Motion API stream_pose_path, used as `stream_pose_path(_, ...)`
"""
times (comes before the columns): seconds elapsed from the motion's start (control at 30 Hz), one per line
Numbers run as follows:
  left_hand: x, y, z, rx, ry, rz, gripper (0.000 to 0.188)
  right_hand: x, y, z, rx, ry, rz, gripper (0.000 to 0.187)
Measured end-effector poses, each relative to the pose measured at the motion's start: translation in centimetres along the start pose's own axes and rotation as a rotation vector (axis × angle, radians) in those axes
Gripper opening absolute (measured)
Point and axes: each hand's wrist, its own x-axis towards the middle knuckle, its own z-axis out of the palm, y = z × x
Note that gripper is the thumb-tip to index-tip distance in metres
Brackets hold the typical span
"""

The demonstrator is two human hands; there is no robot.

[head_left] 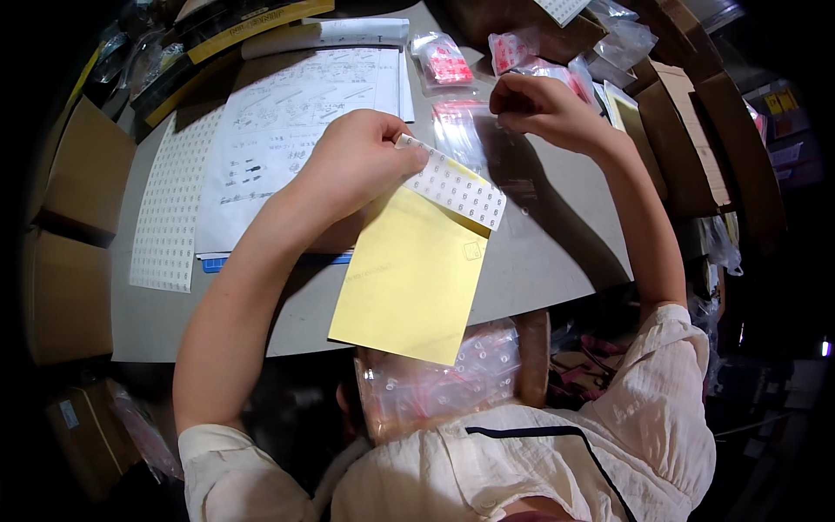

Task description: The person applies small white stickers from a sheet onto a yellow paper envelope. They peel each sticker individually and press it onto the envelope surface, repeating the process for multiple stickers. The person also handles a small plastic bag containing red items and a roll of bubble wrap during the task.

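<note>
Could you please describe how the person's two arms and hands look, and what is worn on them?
Both forearms are bare from hand to upper arm. The left hand and the right hand wear no gloves, and no rings, watch or bracelet are visible. Short sleeves of a cream, crinkled fabric shirt cover the upper arms and shoulders. A thin dark line runs across the shirt front.

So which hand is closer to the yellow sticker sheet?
The left hand. It pinches the top edge of the yellow sheet, where a strip of white stickers remains. The right hand is farther up the table, apart from the sheet, holding a small clear bag.
</note>
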Motion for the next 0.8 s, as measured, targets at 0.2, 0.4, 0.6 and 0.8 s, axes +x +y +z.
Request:
stream_pose_path(0.2,0.0,0.2,-0.3,0.050,-0.038,0.011,0.024,0.1,0.2,2.2,-0.575,0.184,-0.084,0.020)
stream_pose_path(0.4,-0.3,0.3,-0.7,0.000,-0.011,0.046,0.030,-3.6,0.4,0.1,-0.415,0.053,0.343,0.041)
stream_pose_path(0.6,0.0,0.2,-2.5,-0.058,-0.074,0.009,0.027,-9.3,-2.6,1.4,-0.252,-0.191,0.391,0.065)
stream_pose_path(0.8,-0.6,1.1,-3.4,-0.140,-0.053,0.021,0.029,-12.5,-7.9,3.7,-0.148,-0.459,0.077,0.060)
